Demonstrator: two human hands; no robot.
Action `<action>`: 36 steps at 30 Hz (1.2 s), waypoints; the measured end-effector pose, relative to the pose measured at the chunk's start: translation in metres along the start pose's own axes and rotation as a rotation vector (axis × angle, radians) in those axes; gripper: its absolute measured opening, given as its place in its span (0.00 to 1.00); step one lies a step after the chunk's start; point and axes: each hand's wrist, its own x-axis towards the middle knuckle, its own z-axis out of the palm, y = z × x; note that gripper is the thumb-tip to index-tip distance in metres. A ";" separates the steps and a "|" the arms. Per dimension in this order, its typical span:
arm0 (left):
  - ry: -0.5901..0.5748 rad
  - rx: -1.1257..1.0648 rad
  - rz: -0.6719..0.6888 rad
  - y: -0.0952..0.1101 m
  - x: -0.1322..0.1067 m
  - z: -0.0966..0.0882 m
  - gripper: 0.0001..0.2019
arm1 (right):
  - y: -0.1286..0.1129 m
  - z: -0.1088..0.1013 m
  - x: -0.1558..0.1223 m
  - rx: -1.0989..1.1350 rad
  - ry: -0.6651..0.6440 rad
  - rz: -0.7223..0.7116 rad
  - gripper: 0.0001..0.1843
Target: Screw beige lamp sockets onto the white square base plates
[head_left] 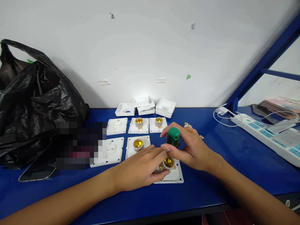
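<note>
My right hand (189, 147) is closed around a screwdriver with a green and black handle (173, 135). The screwdriver stands nearly upright, its lower end over a lamp socket (168, 163) with a brass-coloured inside. That socket sits on a square white base plate (177, 176) near the table's front. Thumb and fingers of my left hand (147, 164) grip the socket from its left side, and the fingertips meet the right hand. Just behind the left hand, another plate carries a socket (138, 144). The screwdriver's tip is hard to make out inside the socket.
Farther back are two plates with sockets (139, 122), bare white plates (114, 150) and several white box covers (145, 106) by the wall. A black plastic bag (39, 103) and a phone (38, 168) lie left. Small loose parts (187, 125) and a power strip (269, 137) are right.
</note>
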 end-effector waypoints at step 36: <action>0.005 -0.004 0.017 -0.001 0.002 -0.001 0.10 | -0.001 0.000 0.000 -0.024 -0.006 0.002 0.15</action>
